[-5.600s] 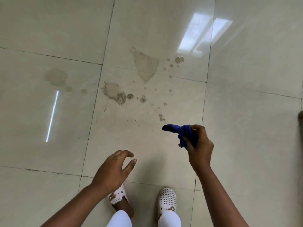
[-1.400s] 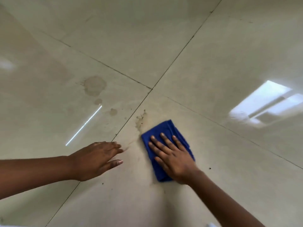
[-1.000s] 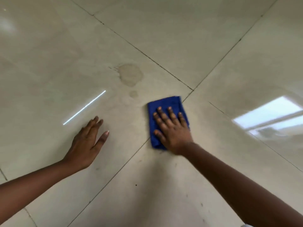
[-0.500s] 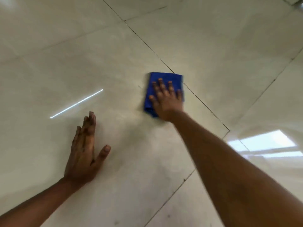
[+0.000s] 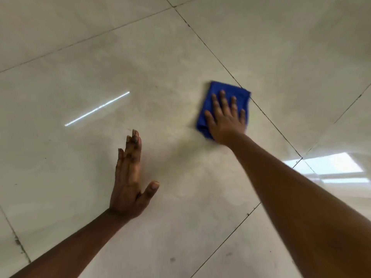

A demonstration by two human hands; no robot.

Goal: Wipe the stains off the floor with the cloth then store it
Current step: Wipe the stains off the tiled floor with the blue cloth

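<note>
Filling the whole frame, the floor point(image 5: 281, 47) is laid in large pale glossy tiles split by thin dark joints that run on the slant. A window reflection point(image 5: 333, 169) glares at the right edge, and a thin bright streak of light point(image 5: 96, 109) lies at centre left. A few small dark specks point(image 5: 172, 259) dot the tile near the bottom centre.

The right arm reaches up from the lower right corner, and the left arm comes in from the lower left.

The left hand point(image 5: 128, 183) lies flat on the tile at lower centre; its fingers point(image 5: 131, 149) are straight and close together, pointing toward the top of the frame, with the thumb held out to the right.

The right hand point(image 5: 226, 121) presses flat on the cloth, fingers point(image 5: 222, 99) straight and spread slightly apart, not curled round it.

The cloth point(image 5: 224, 87) is blue, folded into a rough rectangle, and sits on the floor just right of centre in the upper half, its upper right corner touching a dark joint.
</note>
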